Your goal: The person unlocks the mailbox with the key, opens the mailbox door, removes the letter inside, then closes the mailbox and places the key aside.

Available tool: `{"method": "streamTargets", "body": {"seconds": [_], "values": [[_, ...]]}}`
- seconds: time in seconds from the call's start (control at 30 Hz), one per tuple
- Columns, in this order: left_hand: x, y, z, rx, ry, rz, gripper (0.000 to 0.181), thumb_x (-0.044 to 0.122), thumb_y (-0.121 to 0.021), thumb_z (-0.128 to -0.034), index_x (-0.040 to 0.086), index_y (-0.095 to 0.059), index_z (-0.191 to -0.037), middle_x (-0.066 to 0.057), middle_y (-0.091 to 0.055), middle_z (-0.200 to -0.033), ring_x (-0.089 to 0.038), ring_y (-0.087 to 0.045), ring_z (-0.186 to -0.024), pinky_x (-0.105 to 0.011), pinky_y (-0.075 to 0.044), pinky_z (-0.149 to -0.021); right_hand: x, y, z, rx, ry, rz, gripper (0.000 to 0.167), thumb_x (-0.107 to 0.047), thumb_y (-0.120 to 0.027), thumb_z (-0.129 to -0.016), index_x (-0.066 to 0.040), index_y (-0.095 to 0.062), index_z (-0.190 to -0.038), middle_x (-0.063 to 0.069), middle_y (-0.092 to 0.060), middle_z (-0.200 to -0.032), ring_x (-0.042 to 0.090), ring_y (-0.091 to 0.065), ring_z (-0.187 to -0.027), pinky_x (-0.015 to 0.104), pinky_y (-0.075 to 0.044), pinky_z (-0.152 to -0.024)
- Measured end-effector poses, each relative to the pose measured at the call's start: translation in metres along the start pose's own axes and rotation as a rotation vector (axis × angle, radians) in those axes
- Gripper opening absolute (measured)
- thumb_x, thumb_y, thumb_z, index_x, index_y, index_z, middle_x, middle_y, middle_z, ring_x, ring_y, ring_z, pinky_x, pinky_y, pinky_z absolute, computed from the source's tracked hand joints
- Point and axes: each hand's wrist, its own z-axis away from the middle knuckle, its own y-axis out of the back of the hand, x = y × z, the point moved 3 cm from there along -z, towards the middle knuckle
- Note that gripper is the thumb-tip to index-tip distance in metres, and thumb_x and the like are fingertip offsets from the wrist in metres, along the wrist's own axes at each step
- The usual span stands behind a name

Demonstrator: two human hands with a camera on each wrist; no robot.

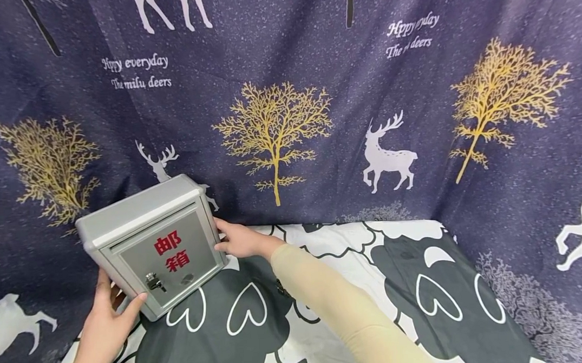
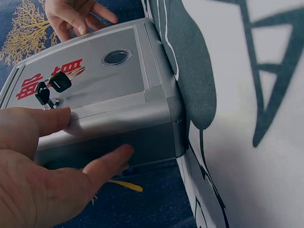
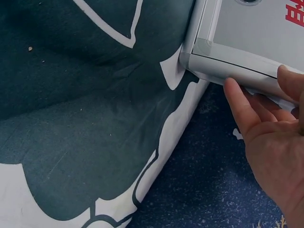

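Observation:
A silver-grey metal mailbox (image 1: 138,258) with red characters stands on the patterned cloth at the left, its back towards the hanging fabric. My left hand (image 1: 102,328) holds its left side, thumb at the front edge and fingers along the side wall. On the opposite side my right hand (image 1: 242,240) grips the right edge, thumb in front; the fingertips behind are partly hidden. Keys (image 2: 61,81) with black heads hang from the lock on the door, close to the left thumb. A small oval window (image 2: 116,58) sits low on the door.
A cloth (image 1: 325,304) with black and white sheep shapes and heart outlines covers the surface. Dark blue fabric (image 1: 305,56) printed with deer and golden trees hangs behind and at both sides. Something small and dark (image 1: 282,289) shows beside the right sleeve.

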Motion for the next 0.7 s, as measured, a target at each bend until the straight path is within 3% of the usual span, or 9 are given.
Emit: {"method": "streamTargets", "body": {"seconds": [0.07, 0.13, 0.17, 0.2, 0.23, 0.33, 0.4, 0.53, 0.7], "values": [[0.0, 0.0, 0.0, -0.005, 0.011, -0.02, 0.118, 0.015, -0.075, -0.1099, 0.033, 0.021, -0.176, -0.042, -0.014, -0.175, -0.077, -0.04, -0.141, 0.003, -0.033, -0.098, 0.0, 0.0, 0.001, 0.005, 0.013, 0.037, 0.08, -0.007, -0.065, -0.114, -0.009, -0.019, -0.179, 0.015, -0.052, -0.168, 0.021, -0.057, -0.149, 0.016, -0.049, -0.111], [0.001, 0.0, -0.001, -0.014, 0.019, -0.033, 0.117, 0.013, -0.073, -0.1108, 0.032, 0.022, -0.176, -0.043, -0.014, -0.175, -0.076, -0.04, -0.141, -0.016, -0.043, -0.112, 0.001, -0.001, 0.003, 0.017, 0.026, 0.091, 0.081, -0.008, -0.066, -0.114, -0.008, -0.017, -0.179, 0.015, -0.055, -0.166, 0.021, -0.061, -0.145, 0.016, -0.049, -0.11], [0.001, 0.0, -0.001, -0.018, 0.021, -0.033, 0.117, 0.012, -0.072, -0.1109, 0.031, 0.023, -0.176, -0.044, -0.014, -0.175, -0.076, -0.039, -0.142, -0.027, -0.044, -0.115, 0.001, -0.001, 0.003, 0.024, 0.032, 0.122, 0.083, -0.009, -0.067, -0.113, -0.008, -0.016, -0.179, 0.015, -0.056, -0.164, 0.02, -0.063, -0.143, 0.016, -0.05, -0.109], [0.001, 0.0, -0.001, -0.021, 0.017, -0.036, 0.117, 0.01, -0.072, -0.1109, 0.03, 0.023, -0.176, -0.045, -0.015, -0.174, -0.077, -0.038, -0.142, -0.028, -0.043, -0.116, 0.001, -0.001, 0.004, 0.029, 0.04, 0.15, 0.084, -0.01, -0.067, -0.113, -0.008, -0.015, -0.179, 0.015, -0.057, -0.164, 0.02, -0.065, -0.141, 0.015, -0.05, -0.108], [0.001, 0.0, 0.0, -0.028, 0.014, -0.036, 0.117, 0.009, -0.071, -0.1111, 0.03, 0.024, -0.176, -0.045, -0.013, -0.174, -0.077, -0.037, -0.143, -0.039, -0.041, -0.116, 0.0, -0.001, 0.005, 0.035, 0.048, 0.175, 0.086, -0.01, -0.068, -0.113, -0.008, -0.014, -0.179, 0.015, -0.058, -0.163, 0.02, -0.066, -0.139, 0.015, -0.05, -0.107], [0.0, 0.001, 0.0, -0.053, -0.012, -0.014, 0.116, 0.005, -0.067, -0.1121, 0.031, 0.027, -0.175, -0.045, -0.006, -0.175, -0.077, -0.032, -0.145, -0.016, -0.039, -0.114, -0.001, -0.001, 0.007, 0.048, 0.063, 0.213, 0.089, -0.01, -0.069, -0.112, -0.006, -0.011, -0.179, 0.015, -0.06, -0.161, 0.02, -0.071, -0.133, 0.015, -0.052, -0.103], [-0.002, 0.001, 0.001, -0.073, -0.033, 0.002, 0.115, 0.004, -0.065, -0.1132, 0.034, 0.028, -0.174, -0.044, -0.002, -0.176, -0.078, -0.029, -0.146, 0.001, -0.03, -0.103, -0.004, -0.001, 0.008, 0.052, 0.073, 0.225, 0.09, -0.009, -0.07, -0.112, -0.004, -0.01, -0.179, 0.015, -0.061, -0.16, 0.022, -0.073, -0.129, 0.014, -0.053, -0.101], [-0.006, 0.002, 0.002, -0.097, -0.074, -0.019, 0.112, 0.004, -0.061, -0.1148, 0.034, 0.029, -0.173, -0.042, -0.001, -0.177, -0.077, -0.03, -0.144, 0.008, -0.026, -0.093, -0.006, -0.002, 0.011, 0.067, 0.092, 0.234, 0.091, -0.005, -0.071, -0.11, -0.001, -0.009, -0.178, 0.016, -0.061, -0.16, 0.023, -0.075, -0.125, 0.014, -0.054, -0.1], [-0.01, 0.003, -0.001, -0.11, -0.104, -0.03, 0.112, 0.001, -0.062, -0.114, 0.032, 0.028, -0.174, -0.043, -0.004, -0.176, -0.079, -0.035, -0.14, 0.01, -0.03, -0.087, -0.004, -0.003, 0.013, 0.081, 0.111, 0.142, 0.092, 0.004, -0.068, -0.109, 0.0, -0.008, -0.178, 0.02, -0.05, -0.168, 0.025, -0.07, -0.134, 0.02, -0.053, -0.11]]}}
